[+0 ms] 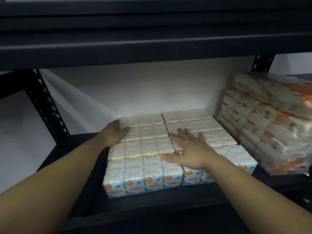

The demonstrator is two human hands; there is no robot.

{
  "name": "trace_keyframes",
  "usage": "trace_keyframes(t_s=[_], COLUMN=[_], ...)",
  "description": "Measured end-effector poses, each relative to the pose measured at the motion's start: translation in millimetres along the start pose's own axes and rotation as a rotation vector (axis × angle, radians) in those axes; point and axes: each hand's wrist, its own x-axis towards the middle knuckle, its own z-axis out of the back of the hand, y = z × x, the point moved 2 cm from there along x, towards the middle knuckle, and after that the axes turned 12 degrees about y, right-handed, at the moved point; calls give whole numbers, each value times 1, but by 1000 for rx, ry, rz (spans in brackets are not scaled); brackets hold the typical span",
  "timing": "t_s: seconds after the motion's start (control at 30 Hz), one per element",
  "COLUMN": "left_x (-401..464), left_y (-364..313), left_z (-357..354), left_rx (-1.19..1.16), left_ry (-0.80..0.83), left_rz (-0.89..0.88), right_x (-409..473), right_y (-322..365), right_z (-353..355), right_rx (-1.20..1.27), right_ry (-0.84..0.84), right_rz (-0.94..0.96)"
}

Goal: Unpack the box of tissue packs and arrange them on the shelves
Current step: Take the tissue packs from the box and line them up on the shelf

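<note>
My left hand (114, 132) flat on yellow tissue packs (145, 135), fingers straight. My right hand (189, 149) spread wide over pink packs (207, 125). Blue packs (143, 176) at front of shelf (152, 203). Bagged stack (270, 124) right.

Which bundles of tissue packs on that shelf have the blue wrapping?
The front row, nearest the shelf's edge, is blue with orange logos. Behind it the left bundles are yellow-edged, the right ones pink-edged.

glossy plastic-wrapped tissue packs (150, 146), matt metal shelf (152, 196)
</note>
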Motion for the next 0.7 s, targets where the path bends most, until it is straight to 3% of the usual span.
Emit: trace_keyframes(t_s=[0.2, 0.43, 0.6, 0.7], left_x=[8, -4, -39, -72], left_y=[6, 1, -14, -20], left_z=[-3, -3, -2, -16], left_rx=[-79, -113, 270, 433], left_ry=[-16, 12, 22, 74], left_rz=[-98, -37, -36, -196], right_x=[1, 1, -6, -9], right_y=[0, 3, 8, 15], right_z=[-1, 1, 4, 8], right_rx=[-15, -25, -6, -86], right_ry=[-4, -2, -2, 5], right_rz=[-6, -20, -17, -60])
